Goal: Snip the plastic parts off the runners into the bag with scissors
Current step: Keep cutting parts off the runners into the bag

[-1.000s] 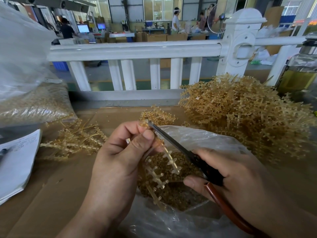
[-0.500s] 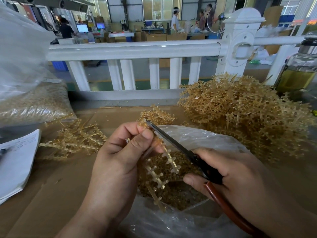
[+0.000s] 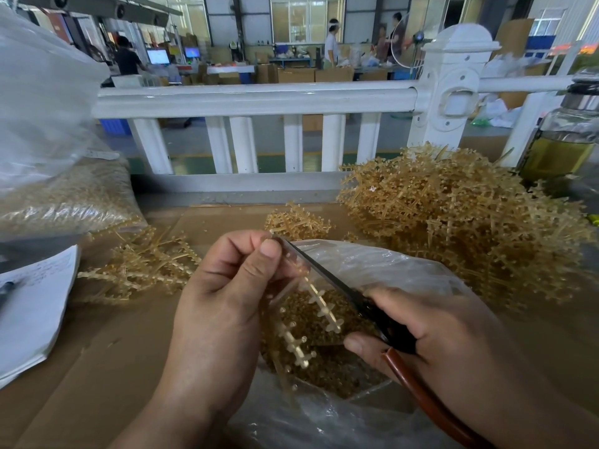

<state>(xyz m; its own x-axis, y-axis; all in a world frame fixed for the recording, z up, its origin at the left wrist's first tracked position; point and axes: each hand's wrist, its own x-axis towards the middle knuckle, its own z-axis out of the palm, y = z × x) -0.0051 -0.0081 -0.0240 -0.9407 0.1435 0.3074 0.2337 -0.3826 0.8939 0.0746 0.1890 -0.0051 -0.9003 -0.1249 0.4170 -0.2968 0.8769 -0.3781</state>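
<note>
Runner (image 3: pixel 324 311), a pale amber spine with stubby side pegs, hangs over the crinkled clear bag (image 3: pixel 389 267) at centre, its top pinched by the left hand (image 3: pixel 227 296). The right hand (image 3: pixel 431 332) grips the scissors (image 3: pixel 389 328), whose thin dark blade lies just beside the spine. Beady amber parts (image 3: pixel 324 367) lie in the bag. A spiky runner heap (image 3: pixel 470 222) sits at 2 o'clock and a smaller pile (image 3: pixel 139 267) at 9 o'clock, both on cardboard (image 3: pixel 97 367).

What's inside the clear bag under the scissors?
A heap of amber parts, with the held runner dangling over it. Bottom of the bag is hidden beneath the heap.
</note>
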